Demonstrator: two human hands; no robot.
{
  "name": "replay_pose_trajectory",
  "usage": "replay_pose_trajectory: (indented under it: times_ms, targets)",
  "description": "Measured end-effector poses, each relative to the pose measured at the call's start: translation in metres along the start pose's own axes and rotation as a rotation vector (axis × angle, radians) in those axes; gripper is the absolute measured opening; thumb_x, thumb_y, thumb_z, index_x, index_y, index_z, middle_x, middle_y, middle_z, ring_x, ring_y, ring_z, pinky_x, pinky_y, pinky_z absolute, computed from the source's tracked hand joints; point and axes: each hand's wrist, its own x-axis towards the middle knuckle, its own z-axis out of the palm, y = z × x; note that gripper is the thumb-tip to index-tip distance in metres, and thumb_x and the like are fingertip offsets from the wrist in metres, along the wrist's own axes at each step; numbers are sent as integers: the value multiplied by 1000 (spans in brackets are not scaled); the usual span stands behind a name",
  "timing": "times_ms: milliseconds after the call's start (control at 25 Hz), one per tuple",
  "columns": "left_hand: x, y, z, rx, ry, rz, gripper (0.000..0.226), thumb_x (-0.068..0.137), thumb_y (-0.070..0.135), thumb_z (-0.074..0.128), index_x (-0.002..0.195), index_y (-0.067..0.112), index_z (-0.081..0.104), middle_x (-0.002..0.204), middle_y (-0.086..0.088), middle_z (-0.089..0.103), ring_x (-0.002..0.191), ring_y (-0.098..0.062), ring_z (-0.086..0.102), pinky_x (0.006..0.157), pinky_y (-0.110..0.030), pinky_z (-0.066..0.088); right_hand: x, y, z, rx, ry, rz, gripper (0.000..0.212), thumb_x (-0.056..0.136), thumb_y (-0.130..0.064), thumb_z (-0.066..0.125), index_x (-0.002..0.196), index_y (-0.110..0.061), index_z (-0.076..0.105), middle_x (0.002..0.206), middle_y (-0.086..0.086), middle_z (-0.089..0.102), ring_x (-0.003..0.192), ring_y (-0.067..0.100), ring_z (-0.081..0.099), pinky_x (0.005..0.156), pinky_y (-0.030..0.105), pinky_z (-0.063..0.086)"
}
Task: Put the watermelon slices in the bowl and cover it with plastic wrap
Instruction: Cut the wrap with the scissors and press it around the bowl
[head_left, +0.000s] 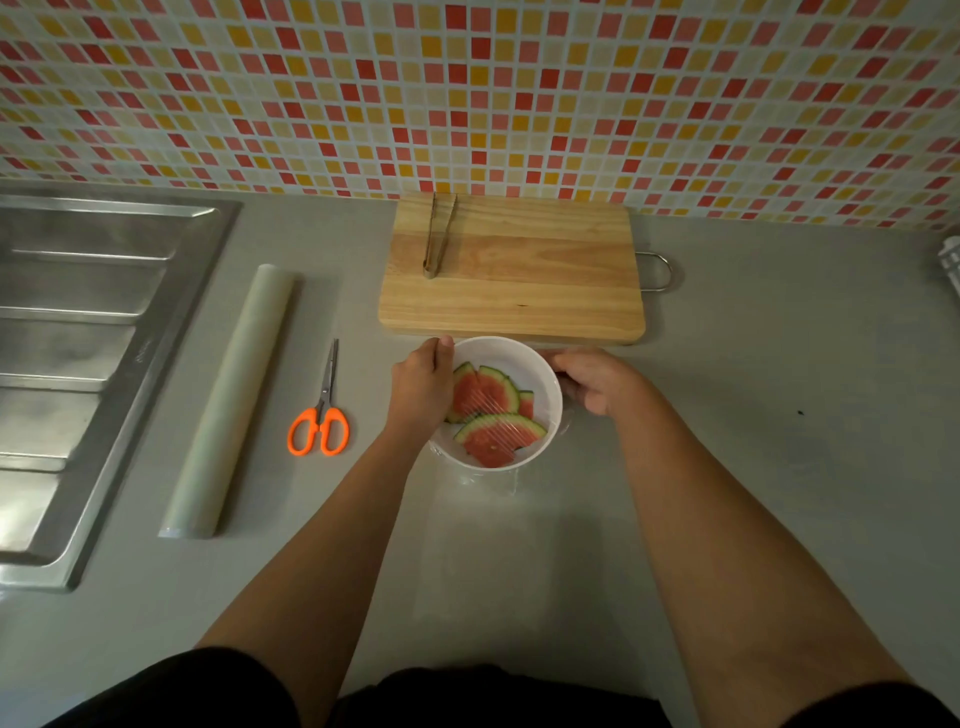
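A white bowl (545, 379) stands on the grey counter just in front of the cutting board. Several watermelon slices (485, 397) lie inside it under a stretched sheet of plastic wrap (498, 431), whose loose edge shows below the bowl's near side. My left hand (423, 382) grips the bowl's left rim, fingers curled down over the side. My right hand (592, 382) holds the right rim, fingers curled round it. The roll of plastic wrap (234, 400) lies on the counter to the left.
Orange-handled scissors (319, 415) lie between the roll and the bowl. A wooden cutting board (519, 280) with metal tongs (436, 234) on it sits behind the bowl. A steel sink drainer (78, 364) fills the left. A tiled wall stands behind.
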Motion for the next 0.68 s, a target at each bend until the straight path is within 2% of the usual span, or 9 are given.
replay_pose_trajectory:
  times_ms: [80,240,320,440,560,640,680]
  targets:
    - [1,0,1,7,1,6,42,101,30,30,92,2,60,86,-19,64,85,-34,55,68,-34,36,0,0,-1,36,-16,17,30,88,6,47,112,-2,63,85,3,64,72,10,60,57,17,54]
    - [2,1,0,16,4,19,43,102,29,30,92,0,60,85,-20,63,80,-31,53,65,-32,32,-1,8,-6,15,-32,-62,28,88,9,46,108,-5,60,83,4,64,75,12,61,60,17,55]
    - [2,1,0,18,6,20,43,102,29,30,91,1,60,84,-19,63,77,-28,50,65,-32,31,-3,11,-10,-160,-13,-153,31,86,7,49,111,-4,63,87,2,67,81,13,63,70,21,55]
    - [1,1,1,12,15,17,43,102,29,30,89,1,59,81,-16,61,78,-30,52,65,-33,32,-15,14,-14,-496,-31,-361,43,82,5,50,103,-26,70,99,-2,71,91,9,64,84,25,51]
    - [0,1,3,12,35,15,43,102,28,30,92,0,60,84,-20,63,78,-32,53,64,-34,33,-34,21,-17,-544,-145,-389,50,68,0,54,93,-42,66,86,-17,72,82,-2,64,76,21,50]
    - [0,1,4,16,44,13,42,101,28,30,94,0,60,86,-22,64,78,-33,53,64,-33,32,-44,26,-15,-449,-221,-348,52,59,-12,48,101,-38,63,76,-17,67,67,-7,58,63,14,43]
    - [0,1,4,16,47,13,42,101,28,30,94,0,60,86,-23,63,79,-34,54,64,-34,32,-47,29,-12,-378,-225,-334,48,62,-20,47,107,-32,62,81,-13,66,67,-7,57,63,12,42]
